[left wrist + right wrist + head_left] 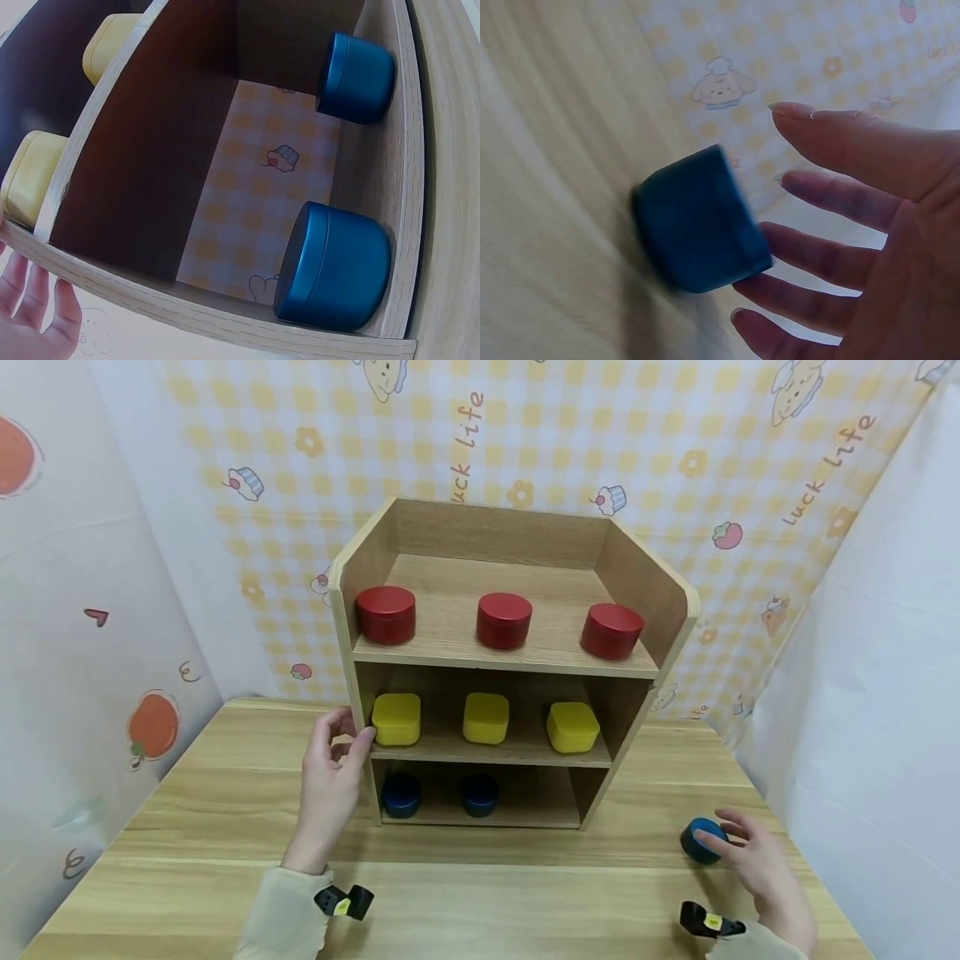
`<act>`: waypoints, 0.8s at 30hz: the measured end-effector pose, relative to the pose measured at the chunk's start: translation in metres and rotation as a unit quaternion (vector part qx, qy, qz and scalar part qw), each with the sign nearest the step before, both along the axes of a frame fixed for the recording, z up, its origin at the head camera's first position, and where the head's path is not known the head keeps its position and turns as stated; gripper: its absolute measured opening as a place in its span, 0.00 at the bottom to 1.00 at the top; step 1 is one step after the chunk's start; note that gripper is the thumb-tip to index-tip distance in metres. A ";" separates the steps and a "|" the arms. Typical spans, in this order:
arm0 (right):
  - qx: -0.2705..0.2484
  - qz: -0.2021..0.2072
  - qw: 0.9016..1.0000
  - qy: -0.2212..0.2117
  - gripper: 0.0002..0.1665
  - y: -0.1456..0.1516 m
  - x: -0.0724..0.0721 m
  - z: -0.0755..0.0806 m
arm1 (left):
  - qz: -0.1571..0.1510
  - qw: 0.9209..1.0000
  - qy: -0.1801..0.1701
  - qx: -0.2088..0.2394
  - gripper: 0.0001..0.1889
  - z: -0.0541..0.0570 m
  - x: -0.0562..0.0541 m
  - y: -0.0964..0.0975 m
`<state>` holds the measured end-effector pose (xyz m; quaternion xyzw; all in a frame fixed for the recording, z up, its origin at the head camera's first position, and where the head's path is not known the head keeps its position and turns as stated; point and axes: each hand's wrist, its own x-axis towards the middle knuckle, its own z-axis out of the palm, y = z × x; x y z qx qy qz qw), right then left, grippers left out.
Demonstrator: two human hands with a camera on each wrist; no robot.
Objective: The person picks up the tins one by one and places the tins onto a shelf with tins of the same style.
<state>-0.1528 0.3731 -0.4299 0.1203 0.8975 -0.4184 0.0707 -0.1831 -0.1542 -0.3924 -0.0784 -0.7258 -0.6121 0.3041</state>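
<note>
A small wooden shelf stands on the table. My left hand holds its left side panel, thumb at the front edge beside a yellow box and fingers along the outside; the left wrist view shows those fingers partly. On the bottom level sit two blue round tins, one at the left and one near the middle. Another blue round tin is at the table's right. Beside it my right hand is spread, thumb apart from the tin; whether a fingertip touches it, I cannot tell.
Three red round tins line the top level. Two more yellow boxes, one central and one to the right, share the middle level. Patterned cloth hangs behind the table, with white cloth at the right.
</note>
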 end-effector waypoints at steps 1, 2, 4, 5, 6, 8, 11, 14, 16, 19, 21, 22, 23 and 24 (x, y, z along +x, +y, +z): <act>0.005 0.003 1.000 -0.002 0.48 0.000 -0.001 -0.002 | 0.001 1.000 -0.001 0.000 0.17 0.000 0.001 0.000; 0.005 0.004 1.000 -0.006 0.48 0.001 -0.002 -0.004 | 0.003 1.000 -0.004 -0.001 0.18 0.001 0.001 0.000; 0.002 0.007 1.000 -0.012 0.48 0.002 -0.003 -0.009 | 0.006 1.000 -0.011 0.000 0.18 0.005 0.003 0.002; -0.003 0.008 1.000 -0.015 0.48 0.002 -0.004 -0.010 | 0.007 1.000 -0.014 0.000 0.17 0.008 0.005 0.003; -0.012 0.007 1.000 -0.017 0.49 0.002 -0.005 -0.012 | 0.008 1.000 -0.016 0.000 0.17 0.012 0.007 0.005; -0.025 0.004 0.999 -0.021 0.51 0.003 -0.005 -0.015 | 0.009 1.000 -0.018 -0.002 0.17 0.018 0.011 0.007; -0.037 0.000 0.999 -0.023 0.54 0.004 -0.006 -0.018 | 0.008 1.000 -0.011 -0.006 0.16 0.025 0.016 0.010; -0.034 -0.002 0.999 -0.023 0.54 0.006 -0.007 -0.022 | 0.005 1.000 -0.011 -0.003 0.17 0.019 0.012 0.009; -0.033 -0.005 0.999 -0.025 0.53 0.006 -0.007 -0.024 | 0.003 1.000 -0.011 -0.002 0.17 0.013 0.008 0.007; -0.033 -0.005 0.999 -0.026 0.52 0.006 -0.007 -0.026 | -0.005 1.000 -0.011 0.003 0.17 0.005 0.003 0.003; -0.033 -0.004 0.999 -0.028 0.51 0.006 -0.007 -0.026 | -0.007 1.000 -0.006 0.003 0.17 0.002 0.001 0.001; -0.034 -0.003 0.999 -0.028 0.51 0.006 -0.007 -0.026 | -0.007 1.000 -0.003 0.004 0.17 0.001 0.001 0.001; -0.033 -0.003 0.999 -0.029 0.51 0.006 -0.008 -0.026 | -0.007 1.000 -0.001 0.004 0.17 0.001 0.001 0.000; -0.033 -0.002 0.999 -0.030 0.52 0.005 -0.009 -0.026 | -0.005 1.000 -0.001 0.004 0.17 0.000 0.001 0.000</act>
